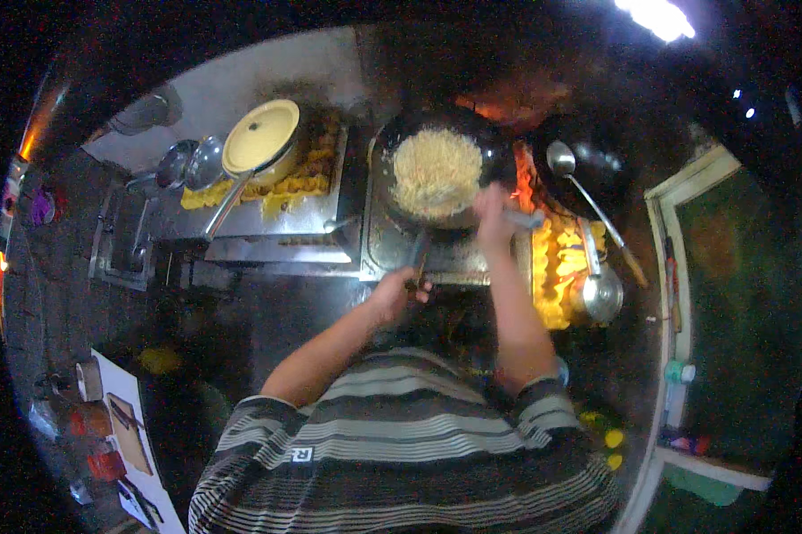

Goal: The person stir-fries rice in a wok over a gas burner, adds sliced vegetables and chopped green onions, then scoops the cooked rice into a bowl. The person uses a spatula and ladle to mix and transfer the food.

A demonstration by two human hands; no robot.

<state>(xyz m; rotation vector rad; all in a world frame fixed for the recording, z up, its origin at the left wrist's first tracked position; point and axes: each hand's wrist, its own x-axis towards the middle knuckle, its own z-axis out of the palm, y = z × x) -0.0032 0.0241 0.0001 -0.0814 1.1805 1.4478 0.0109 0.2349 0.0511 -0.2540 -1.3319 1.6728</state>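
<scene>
A dark wok (391, 130) holds a mound of pale food that looks like rice (436, 167). It sits over the near metal stove top (387, 250). My left hand (395, 294) is closed around the wok's handle (418, 252), which points towards me. Over the wok's right rim is my right hand (493, 212), blurred, gripping a metal utensil (525, 218). The handle end of that utensil sticks out to the right of my fist. Its working end seems to be in the food, but blur hides its shape.
On the left, a pot with a pale round top (259, 137) has a long metal handle (229, 205) beside it. A long-handled ladle (562, 159) and a small metal pan (602, 299) lie to the right. Orange glow (524, 179) shows beside the wok. Far right is a pale frame (661, 220).
</scene>
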